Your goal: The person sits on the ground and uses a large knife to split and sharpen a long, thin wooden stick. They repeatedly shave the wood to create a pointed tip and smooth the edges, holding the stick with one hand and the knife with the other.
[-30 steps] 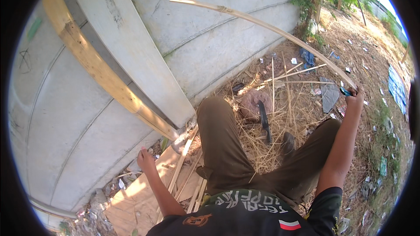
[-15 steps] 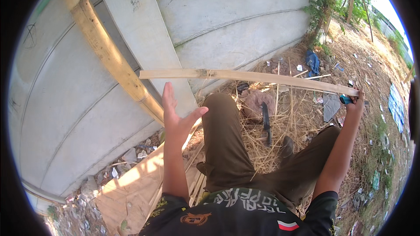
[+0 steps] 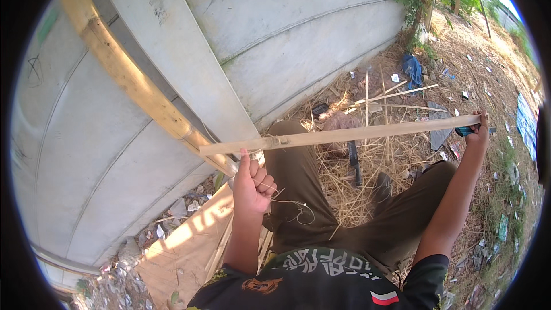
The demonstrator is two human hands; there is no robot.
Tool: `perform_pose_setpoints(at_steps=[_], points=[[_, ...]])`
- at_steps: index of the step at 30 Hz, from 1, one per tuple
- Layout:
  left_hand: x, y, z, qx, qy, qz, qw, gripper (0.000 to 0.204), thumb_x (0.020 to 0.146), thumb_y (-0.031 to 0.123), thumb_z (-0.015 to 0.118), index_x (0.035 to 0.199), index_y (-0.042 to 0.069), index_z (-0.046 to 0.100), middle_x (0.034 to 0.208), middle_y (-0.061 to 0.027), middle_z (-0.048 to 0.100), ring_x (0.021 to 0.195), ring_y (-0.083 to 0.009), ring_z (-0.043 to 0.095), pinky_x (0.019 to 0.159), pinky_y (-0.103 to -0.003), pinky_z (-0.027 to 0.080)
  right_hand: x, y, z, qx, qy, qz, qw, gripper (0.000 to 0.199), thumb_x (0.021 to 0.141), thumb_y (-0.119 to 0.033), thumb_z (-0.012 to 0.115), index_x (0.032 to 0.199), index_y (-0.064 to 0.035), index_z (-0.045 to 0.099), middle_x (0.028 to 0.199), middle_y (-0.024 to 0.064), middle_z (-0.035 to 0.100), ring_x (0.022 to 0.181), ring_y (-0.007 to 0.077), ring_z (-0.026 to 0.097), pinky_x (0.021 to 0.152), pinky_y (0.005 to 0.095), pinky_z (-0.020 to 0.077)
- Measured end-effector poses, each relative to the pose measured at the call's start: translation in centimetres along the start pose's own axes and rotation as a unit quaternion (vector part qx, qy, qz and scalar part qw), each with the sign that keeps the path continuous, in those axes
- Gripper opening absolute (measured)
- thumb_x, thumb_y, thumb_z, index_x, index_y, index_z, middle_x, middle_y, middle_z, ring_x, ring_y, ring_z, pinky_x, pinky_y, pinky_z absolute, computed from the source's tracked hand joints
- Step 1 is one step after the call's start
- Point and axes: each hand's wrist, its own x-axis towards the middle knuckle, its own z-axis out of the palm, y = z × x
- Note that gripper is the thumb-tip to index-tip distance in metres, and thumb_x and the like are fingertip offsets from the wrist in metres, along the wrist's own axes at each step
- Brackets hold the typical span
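Landmark = long bamboo strip [image 3: 344, 134], held level across the knees. Left hand [image 3: 253, 181] just under its near-wall end, fist closed w/ thumb up against strip, thin fibres trailing from fist. Right hand [image 3: 475, 132] at opposite end, fingers wrapped round strip plus a teal-handled tool [image 3: 462, 131]. Below strip: dry straw [image 3: 367, 178] and a dark knife [image 3: 354, 163] on ground. Beyond strip: more cut slats [image 3: 396, 93], blue cloth [image 3: 412, 68]. Left of it: concrete wall [image 3: 275, 28] w/ leaning bamboo pole [image 3: 132, 80].
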Motion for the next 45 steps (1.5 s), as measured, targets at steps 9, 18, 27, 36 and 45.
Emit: perform_pose_setpoints(at_steps=[9, 18, 27, 36, 45], points=[[0.6, 3.6, -22.4, 0.807, 0.343, 0.155, 0.456, 0.033, 0.095, 0.036, 0.065, 0.089, 0.004, 0.07, 0.083, -0.0107, 0.069, 0.077, -0.0249, 0.065, 0.072, -0.038, 0.049, 1.5, -2.1, -1.8, 0.162, 0.142, -0.015, 0.976, 0.015, 0.103, -0.017, 0.055, 0.097, -0.0032, 0.051, 0.077, 0.009, 0.051, 0.047, 0.0124, 0.033, 0.041, 0.0243, 0.0352], [3.1, 1.3, -7.5, 0.421, -0.001, 0.184, 0.888, 0.065, 0.092, 0.031, 0.074, 0.139, -0.006, 0.048, 0.138, -0.0225, 0.056, 0.13, -0.0284, 0.053, 0.106, -0.038, 0.043, -5.7, 0.2, 4.4, 0.102, 0.058, 0.021, 0.993, 0.023, 0.102, -0.023, 0.058, 0.098, 0.0002, 0.054, 0.089, 0.0146, 0.064, 0.045, 0.0096, 0.033, 0.043, 0.0223, 0.0356], [6.1, -1.1, 12.2, -0.228, -0.187, 0.249, 0.922, 0.049, 0.095, 0.059, 0.055, 0.101, 0.011, 0.051, 0.096, -0.0119, 0.058, 0.097, -0.0262, 0.057, 0.086, -0.037, 0.045, -19.4, 12.1, 9.6, -0.038, -0.051, 0.232, 0.971, 0.034, 0.096, -0.042, 0.068, 0.093, -0.0103, 0.055, 0.08, 0.0079, 0.058, 0.049, 0.0085, 0.032, 0.048, 0.0229, 0.0346], [12.6, 5.2, 13.4, -0.119, -0.145, 0.348, 0.918, 0.058, 0.103, 0.052, 0.044, 0.062, 0.02, 0.019, 0.052, 0.0031, 0.016, 0.049, -0.0123, 0.014, 0.049, -0.028, 0.014, -23.7, 20.0, 6.3, -0.503, -0.278, 0.376, 0.727, 0.063, 0.085, -0.061, 0.071, 0.096, 0.0009, 0.062, 0.056, -0.0011, 0.044, 0.041, 0.008, 0.035, 0.04, 0.0266, 0.0301], [17.2, -1.2, 10.9, -0.007, -0.044, 0.391, 0.919, 0.056, 0.103, 0.035, 0.047, 0.062, 0.019, 0.013, 0.052, 0.0036, 0.011, 0.046, -0.0114, 0.014, 0.048, -0.029, 0.014, -27.3, 37.1, -7.9, -0.83, -0.394, 0.171, 0.355, 0.049, 0.086, -0.035, 0.07, 0.105, 0.0097, 0.063, 0.116, 0.0279, 0.061, 0.106, 0.0403, 0.064, 0.085, 0.0449, 0.0563]])
